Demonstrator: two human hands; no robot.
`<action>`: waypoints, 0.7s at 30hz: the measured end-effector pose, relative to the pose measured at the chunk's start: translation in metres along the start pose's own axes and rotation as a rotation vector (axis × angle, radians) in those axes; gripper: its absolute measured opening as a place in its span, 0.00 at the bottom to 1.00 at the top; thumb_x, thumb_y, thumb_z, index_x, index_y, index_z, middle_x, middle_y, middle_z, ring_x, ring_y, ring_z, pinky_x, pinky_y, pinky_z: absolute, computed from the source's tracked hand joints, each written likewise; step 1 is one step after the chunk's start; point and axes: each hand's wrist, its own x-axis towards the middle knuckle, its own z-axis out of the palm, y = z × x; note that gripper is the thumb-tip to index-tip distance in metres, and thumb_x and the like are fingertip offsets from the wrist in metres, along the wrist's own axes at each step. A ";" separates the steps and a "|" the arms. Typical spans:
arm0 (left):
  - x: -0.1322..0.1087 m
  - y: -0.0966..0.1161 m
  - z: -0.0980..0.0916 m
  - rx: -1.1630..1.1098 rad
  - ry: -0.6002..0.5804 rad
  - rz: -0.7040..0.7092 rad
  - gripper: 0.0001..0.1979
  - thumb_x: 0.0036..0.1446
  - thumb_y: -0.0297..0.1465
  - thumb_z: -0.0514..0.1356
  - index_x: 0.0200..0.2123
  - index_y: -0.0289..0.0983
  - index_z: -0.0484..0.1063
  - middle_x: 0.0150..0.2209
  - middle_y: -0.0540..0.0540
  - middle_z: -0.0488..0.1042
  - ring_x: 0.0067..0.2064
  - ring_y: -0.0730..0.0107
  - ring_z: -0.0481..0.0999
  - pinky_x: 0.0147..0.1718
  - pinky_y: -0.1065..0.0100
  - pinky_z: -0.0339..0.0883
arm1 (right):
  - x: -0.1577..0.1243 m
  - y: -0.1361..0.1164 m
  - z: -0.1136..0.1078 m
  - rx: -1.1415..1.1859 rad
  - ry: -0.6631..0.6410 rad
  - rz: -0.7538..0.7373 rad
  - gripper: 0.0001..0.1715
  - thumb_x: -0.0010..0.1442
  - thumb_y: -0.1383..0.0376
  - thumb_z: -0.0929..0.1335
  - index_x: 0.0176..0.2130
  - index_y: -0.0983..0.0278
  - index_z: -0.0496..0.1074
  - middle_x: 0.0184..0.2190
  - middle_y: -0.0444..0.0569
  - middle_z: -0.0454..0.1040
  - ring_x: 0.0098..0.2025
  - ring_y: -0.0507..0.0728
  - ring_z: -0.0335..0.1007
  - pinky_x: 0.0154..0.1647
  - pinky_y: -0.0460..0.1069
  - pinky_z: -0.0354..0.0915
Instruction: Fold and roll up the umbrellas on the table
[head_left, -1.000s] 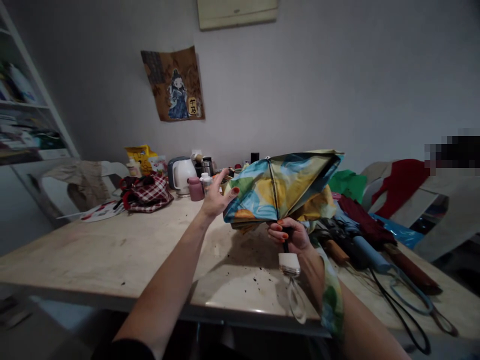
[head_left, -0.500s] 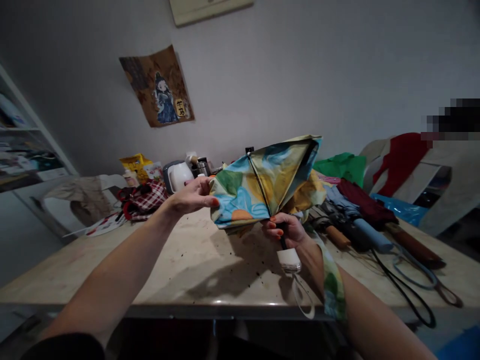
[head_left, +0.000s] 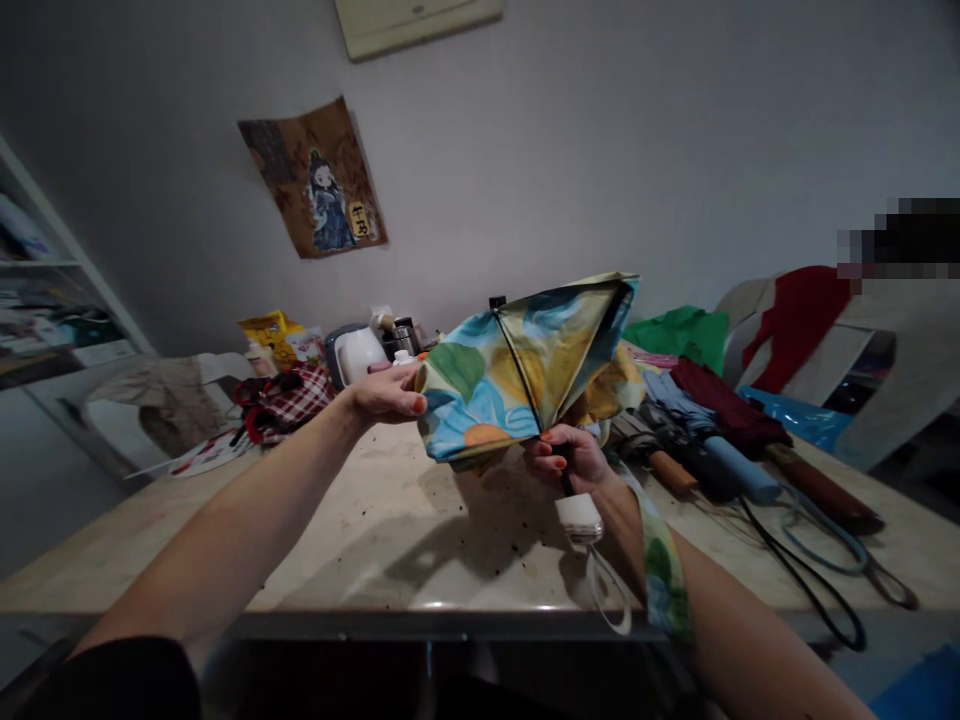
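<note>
Clasped in the right hand (head_left: 576,460), the umbrella (head_left: 487,385) slants up-left, away from the table (head_left: 465,580)'s near edge. The left hand (head_left: 388,394) meets its canopy, grip unclear.

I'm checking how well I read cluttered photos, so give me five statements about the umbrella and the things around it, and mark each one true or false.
1. The right hand is wrapped around the black shaft of the patterned umbrella. True.
2. The umbrella's canopy is spread fully open. False: it is gathered in loose folds.
3. The left hand is at the left edge of the canopy. True, though whether it pinches the cloth is unclear.
4. The kettle is to the right of the held umbrella. False: the kettle is to its left.
5. The umbrella's handle is red. False: the handle is white.
</note>
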 end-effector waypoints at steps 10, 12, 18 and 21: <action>0.003 -0.041 -0.048 0.049 0.543 0.246 0.24 0.33 0.37 0.74 0.33 0.35 0.70 0.25 0.50 0.72 0.23 0.74 0.71 0.19 0.75 0.63 | 0.000 -0.006 0.007 0.026 0.026 -0.145 0.10 0.47 0.65 0.66 0.20 0.67 0.63 0.13 0.36 0.45 0.16 0.46 0.37 0.19 0.39 0.56; 0.009 -0.055 -0.041 0.015 0.707 0.336 0.26 0.32 0.39 0.74 0.35 0.36 0.69 0.28 0.50 0.72 0.25 0.75 0.71 0.21 0.75 0.64 | -0.001 -0.006 0.007 0.034 0.040 -0.169 0.10 0.47 0.65 0.66 0.20 0.67 0.63 0.14 0.36 0.46 0.16 0.45 0.37 0.19 0.39 0.56; 0.034 -0.089 0.006 -0.085 1.290 0.544 0.30 0.36 0.49 0.69 0.36 0.36 0.65 0.34 0.48 0.70 0.32 0.74 0.71 0.28 0.73 0.66 | -0.003 -0.009 0.006 0.086 0.054 -0.199 0.10 0.47 0.67 0.67 0.20 0.67 0.61 0.14 0.36 0.46 0.15 0.45 0.41 0.17 0.39 0.56; 0.038 -0.105 0.030 0.039 1.366 0.603 0.26 0.44 0.48 0.66 0.38 0.37 0.65 0.37 0.46 0.69 0.36 0.71 0.71 0.31 0.72 0.67 | -0.004 -0.013 0.008 0.124 0.079 -0.251 0.11 0.48 0.69 0.66 0.20 0.66 0.59 0.14 0.36 0.48 0.15 0.44 0.43 0.17 0.39 0.56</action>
